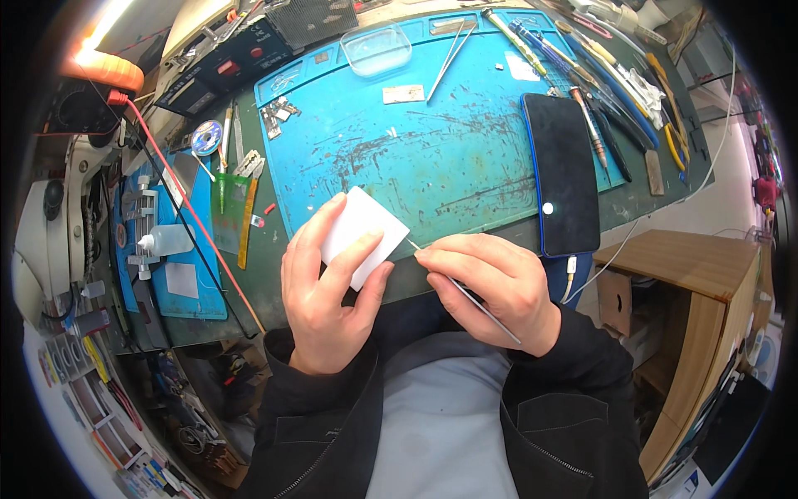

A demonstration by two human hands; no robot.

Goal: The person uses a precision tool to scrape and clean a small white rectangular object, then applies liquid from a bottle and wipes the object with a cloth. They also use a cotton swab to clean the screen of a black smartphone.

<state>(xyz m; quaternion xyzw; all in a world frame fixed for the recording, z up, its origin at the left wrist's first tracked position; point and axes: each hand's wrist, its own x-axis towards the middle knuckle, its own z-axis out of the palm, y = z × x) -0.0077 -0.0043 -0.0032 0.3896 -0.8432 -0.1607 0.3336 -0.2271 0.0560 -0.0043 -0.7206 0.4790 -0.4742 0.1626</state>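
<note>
Around lie one phone (567,176), one clear box (376,51); left hand (327,293) clamps one white block (374,216), right hand (503,287) one thin rod (485,309).

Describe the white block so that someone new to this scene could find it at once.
From the blue mat, come down to its near edge. There the left hand grips the white block, and the thin tool in the right hand points at it. Its broad, plain white face sets it apart from the grey tool and the mat.

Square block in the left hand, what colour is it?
The square block is white, clearest in the head view.
</note>
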